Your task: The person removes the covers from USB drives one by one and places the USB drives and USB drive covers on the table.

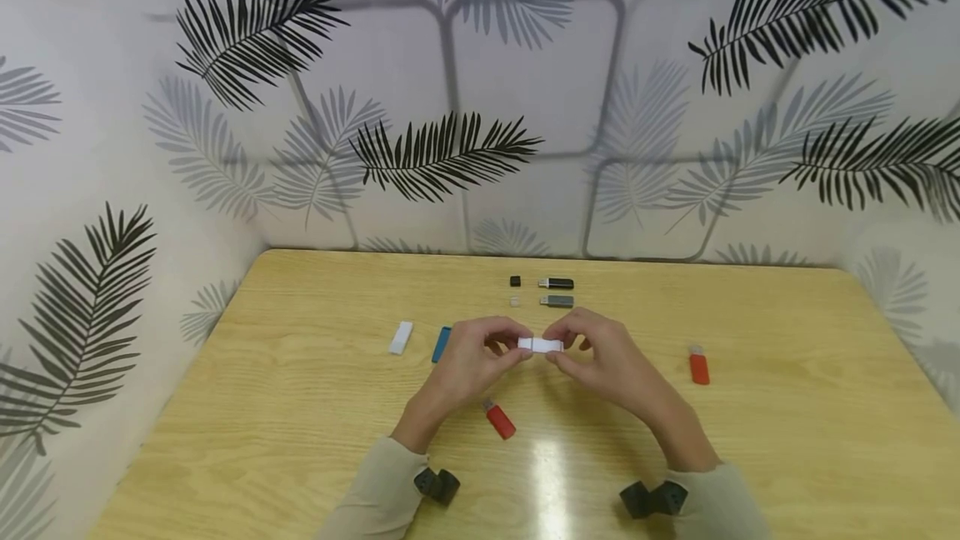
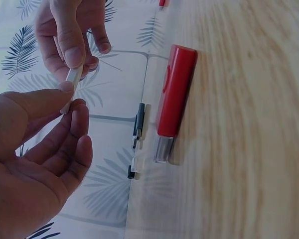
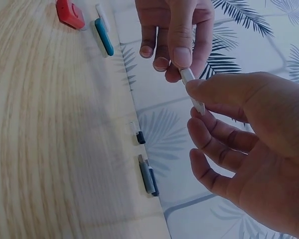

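Note:
Both hands hold a small white USB stick (image 1: 546, 346) level above the table, with a thin seam across it near its left end. The left hand (image 1: 467, 359) pinches its left end between thumb and fingertips. At the right end, the thumb and fingers of the right hand (image 1: 606, 357) pinch the body. In the left wrist view the white stick (image 2: 73, 88) shows edge-on between the thumbs. Whether the two parts are fully joined, I cannot tell. A red USB stick (image 1: 501, 422) lies below the left hand, its metal plug pointing up and left.
Behind the hands lie a black USB stick (image 1: 558, 283), a grey one (image 1: 558, 302), a black cap (image 1: 515, 281) and a clear cap (image 1: 514, 302). To the left are a blue piece (image 1: 441, 345) and a white piece (image 1: 401, 337). Another red stick (image 1: 699, 368) lies right.

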Available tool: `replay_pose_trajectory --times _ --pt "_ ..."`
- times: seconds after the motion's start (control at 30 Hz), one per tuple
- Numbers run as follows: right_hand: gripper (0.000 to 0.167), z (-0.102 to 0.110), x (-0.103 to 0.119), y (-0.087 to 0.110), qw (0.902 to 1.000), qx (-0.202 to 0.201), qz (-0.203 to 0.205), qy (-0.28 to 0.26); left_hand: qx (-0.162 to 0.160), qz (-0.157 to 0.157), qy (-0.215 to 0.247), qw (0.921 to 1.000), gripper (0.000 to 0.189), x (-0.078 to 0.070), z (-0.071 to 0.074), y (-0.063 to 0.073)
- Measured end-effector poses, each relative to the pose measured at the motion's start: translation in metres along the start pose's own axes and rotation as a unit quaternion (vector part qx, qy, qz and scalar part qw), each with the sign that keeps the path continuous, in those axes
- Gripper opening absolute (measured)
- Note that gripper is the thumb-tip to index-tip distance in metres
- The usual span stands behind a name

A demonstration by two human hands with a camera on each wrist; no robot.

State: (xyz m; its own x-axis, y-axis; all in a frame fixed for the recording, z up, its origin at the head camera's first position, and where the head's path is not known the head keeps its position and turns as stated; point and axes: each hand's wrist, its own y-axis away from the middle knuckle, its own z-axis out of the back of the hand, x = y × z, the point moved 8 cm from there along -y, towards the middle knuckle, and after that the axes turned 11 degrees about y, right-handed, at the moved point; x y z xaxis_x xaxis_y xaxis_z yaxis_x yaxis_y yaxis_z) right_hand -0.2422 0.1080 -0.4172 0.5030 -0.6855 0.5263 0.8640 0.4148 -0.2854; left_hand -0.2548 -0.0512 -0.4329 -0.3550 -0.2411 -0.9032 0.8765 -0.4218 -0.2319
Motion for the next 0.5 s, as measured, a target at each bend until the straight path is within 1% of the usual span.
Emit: replay_pose_trajectory --times 0.13,0.23,0.37,0.5 --pt "0.018 0.004 0.003 0.001 0.9997 -0.012 0.020 -0.009 -0.004 -0.009 0.015 0.9998 0.014 -0.002 0.001 0.001" --pt "0.019 0.006 0.003 0.001 0.9994 -0.013 0.027 -0.014 -0.004 -0.015 0.020 0.9997 0.014 -0.002 0.001 0.000" --pt "0.019 0.008 0.006 0.001 0.9994 -0.014 0.032 -0.009 -0.003 -0.032 0.031 0.9990 0.014 -0.005 0.004 0.000" --pt "0.019 0.013 0.011 0.000 0.9986 -0.019 0.048 -0.011 0.001 -0.042 0.043 0.9982 0.013 -0.009 0.007 0.000"
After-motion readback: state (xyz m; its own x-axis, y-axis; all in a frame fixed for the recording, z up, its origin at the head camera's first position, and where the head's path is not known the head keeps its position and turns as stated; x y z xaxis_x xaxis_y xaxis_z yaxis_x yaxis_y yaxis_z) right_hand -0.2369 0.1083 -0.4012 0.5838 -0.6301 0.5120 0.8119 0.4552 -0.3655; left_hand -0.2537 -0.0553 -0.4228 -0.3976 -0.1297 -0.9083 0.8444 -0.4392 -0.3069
